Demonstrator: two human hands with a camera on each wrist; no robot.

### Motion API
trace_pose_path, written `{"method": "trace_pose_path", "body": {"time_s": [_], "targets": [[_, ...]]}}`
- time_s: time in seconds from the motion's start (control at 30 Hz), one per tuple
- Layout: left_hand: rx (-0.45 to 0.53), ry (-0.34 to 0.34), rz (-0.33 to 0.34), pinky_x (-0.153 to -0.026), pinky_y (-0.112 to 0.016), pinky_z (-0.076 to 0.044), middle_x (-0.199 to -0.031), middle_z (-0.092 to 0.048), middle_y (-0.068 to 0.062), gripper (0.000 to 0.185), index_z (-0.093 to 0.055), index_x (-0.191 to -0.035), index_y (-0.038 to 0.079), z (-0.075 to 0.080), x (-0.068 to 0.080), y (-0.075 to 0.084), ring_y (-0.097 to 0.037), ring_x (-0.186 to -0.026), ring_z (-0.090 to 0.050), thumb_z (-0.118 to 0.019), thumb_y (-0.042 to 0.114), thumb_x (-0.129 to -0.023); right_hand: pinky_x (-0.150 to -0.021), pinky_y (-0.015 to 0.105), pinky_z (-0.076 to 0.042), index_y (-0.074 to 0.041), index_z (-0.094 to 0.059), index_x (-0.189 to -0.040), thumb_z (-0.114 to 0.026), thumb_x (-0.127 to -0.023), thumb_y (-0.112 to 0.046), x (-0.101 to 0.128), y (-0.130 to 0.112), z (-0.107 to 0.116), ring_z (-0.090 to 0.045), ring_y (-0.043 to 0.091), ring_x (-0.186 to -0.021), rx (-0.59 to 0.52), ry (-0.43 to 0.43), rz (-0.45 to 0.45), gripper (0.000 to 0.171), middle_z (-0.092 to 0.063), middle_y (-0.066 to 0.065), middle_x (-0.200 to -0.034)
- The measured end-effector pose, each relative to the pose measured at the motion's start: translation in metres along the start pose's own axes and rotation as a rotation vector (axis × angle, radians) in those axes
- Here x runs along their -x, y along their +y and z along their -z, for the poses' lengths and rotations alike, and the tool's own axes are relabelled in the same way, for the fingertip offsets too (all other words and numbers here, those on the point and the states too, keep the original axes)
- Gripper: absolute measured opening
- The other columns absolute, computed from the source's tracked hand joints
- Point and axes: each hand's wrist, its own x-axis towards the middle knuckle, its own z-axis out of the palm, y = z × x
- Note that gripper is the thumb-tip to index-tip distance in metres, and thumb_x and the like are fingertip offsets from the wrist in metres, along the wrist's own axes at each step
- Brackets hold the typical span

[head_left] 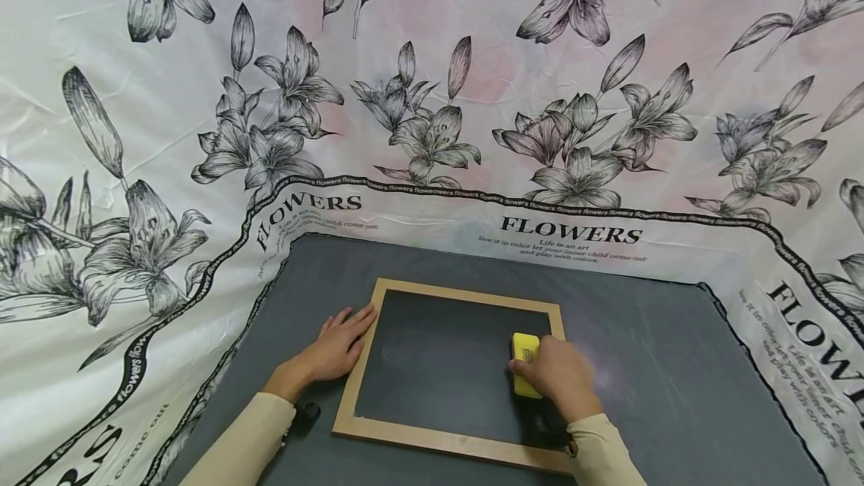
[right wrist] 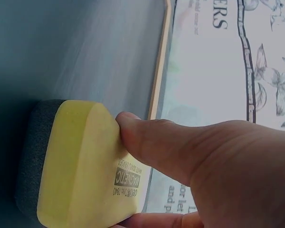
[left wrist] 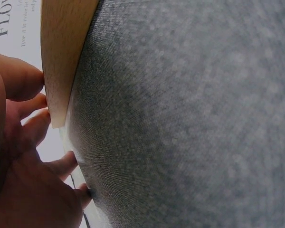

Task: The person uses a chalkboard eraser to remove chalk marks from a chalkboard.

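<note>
A small blackboard (head_left: 445, 366) in a light wooden frame (head_left: 466, 444) lies on the dark grey table. My right hand (head_left: 563, 375) grips a yellow whiteboard eraser (head_left: 526, 355) near the board's right side. In the right wrist view, the thumb presses the printed yellow back of the eraser (right wrist: 80, 156), and its dark felt (right wrist: 35, 152) faces the board surface. Fingers of my left hand (head_left: 332, 347) rest against the frame's left edge. The left wrist view shows those fingertips (left wrist: 31, 78) at the wooden side, with other fingers spread on the tabletop.
The grey tabletop (head_left: 675, 381) extends around the board. A white cloth (head_left: 432, 81) printed with black lilies and "FLOWERS" lettering hangs behind and along both sides. Faint pale streaks (right wrist: 85, 52) show on the board in the right wrist view.
</note>
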Motion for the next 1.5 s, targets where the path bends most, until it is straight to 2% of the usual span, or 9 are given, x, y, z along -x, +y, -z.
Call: {"method": "trace_pose_path", "body": {"time_s": [0.13, 0.23, 0.47, 0.7, 0.93, 1.13, 1.3, 1.5], "targets": [[0.01, 0.053, -0.062, -0.12, -0.087, -0.016, -0.181, -0.031, -0.011, 0.059, -0.037, -0.173, 0.013, -0.007, 0.001, -0.013, -0.062, -0.16, -0.024, -0.05, 0.02, -0.116, -0.061, 0.04, -0.049, 0.004, -0.068, -0.109, -0.086, -0.089, -0.054, 0.002, 0.009, 0.004, -0.06, 0.027, -0.072, -0.008, -0.005, -0.012, 0.064, -0.063, 0.011, -0.082], [0.019, 0.068, -0.079, -0.118, -0.088, -0.016, -0.18, -0.032, -0.01, 0.058, -0.039, -0.172, 0.014, -0.008, 0.001, -0.014, -0.064, -0.159, -0.026, -0.05, 0.021, -0.116, -0.061, 0.041, -0.049, 0.003, -0.068, -0.108, -0.086, -0.089, -0.055, 0.004, 0.016, 0.007, -0.061, 0.028, -0.073, -0.015, -0.006, -0.037, 0.064, -0.063, 0.012, -0.082], [-0.034, -0.009, 0.015, -0.125, -0.083, -0.015, -0.18, -0.03, -0.015, 0.06, -0.038, -0.171, 0.008, 0.002, 0.001, 0.003, -0.057, -0.163, -0.023, -0.053, 0.012, -0.114, -0.061, 0.042, -0.049, 0.005, -0.067, -0.11, -0.084, -0.089, -0.057, 0.005, 0.029, 0.009, -0.06, 0.03, -0.074, -0.023, -0.02, -0.065, 0.068, -0.061, 0.014, -0.084], [-0.004, 0.042, -0.032, -0.121, -0.086, -0.017, -0.178, -0.034, -0.017, 0.06, -0.041, -0.17, 0.006, -0.003, 0.002, 0.0, -0.062, -0.159, -0.026, -0.054, 0.01, -0.111, -0.06, 0.04, -0.049, 0.005, -0.066, -0.109, -0.085, -0.089, -0.057, 0.005, 0.032, 0.009, -0.059, 0.029, -0.074, -0.026, -0.017, -0.066, 0.067, -0.061, 0.014, -0.084], [-0.047, -0.006, 0.024, -0.124, -0.084, -0.017, -0.179, -0.032, -0.016, 0.06, -0.039, -0.17, 0.004, 0.001, 0.0, 0.006, -0.059, -0.162, -0.025, -0.054, 0.007, -0.112, -0.061, 0.039, -0.05, 0.008, -0.066, -0.113, -0.086, -0.089, -0.053, 0.007, 0.029, 0.007, -0.06, 0.029, -0.074, -0.034, 0.007, -0.056, 0.068, -0.062, 0.014, -0.084], [-0.055, -0.012, 0.029, -0.124, -0.083, -0.017, -0.18, -0.031, -0.016, 0.061, -0.038, -0.171, 0.005, 0.001, 0.0, 0.005, -0.058, -0.163, -0.025, -0.054, 0.007, -0.112, -0.06, 0.039, -0.051, 0.009, -0.066, -0.114, -0.086, -0.089, -0.052, 0.008, 0.025, 0.004, -0.061, 0.029, -0.073, -0.007, 0.014, -0.049, 0.069, -0.063, 0.015, -0.084], [-0.055, -0.013, 0.028, -0.124, -0.084, -0.017, -0.18, -0.031, -0.016, 0.061, -0.038, -0.171, 0.005, 0.001, 0.0, 0.006, -0.059, -0.162, -0.025, -0.054, 0.007, -0.112, -0.058, 0.037, -0.051, 0.009, -0.066, -0.109, -0.086, -0.09, -0.051, 0.009, 0.023, 0.003, -0.06, 0.027, -0.07, 0.013, 0.021, -0.032, 0.066, -0.062, 0.013, -0.081], [-0.067, -0.012, 0.03, -0.124, -0.083, -0.018, -0.18, -0.031, -0.016, 0.061, -0.038, -0.171, 0.006, 0.0, 0.0, 0.006, -0.058, -0.162, -0.025, -0.055, 0.007, -0.112, -0.056, 0.036, -0.047, 0.006, -0.067, -0.099, -0.086, -0.091, -0.049, 0.009, 0.018, -0.001, -0.058, 0.026, -0.066, 0.038, 0.062, 0.034, 0.058, -0.06, 0.011, -0.076]]}}
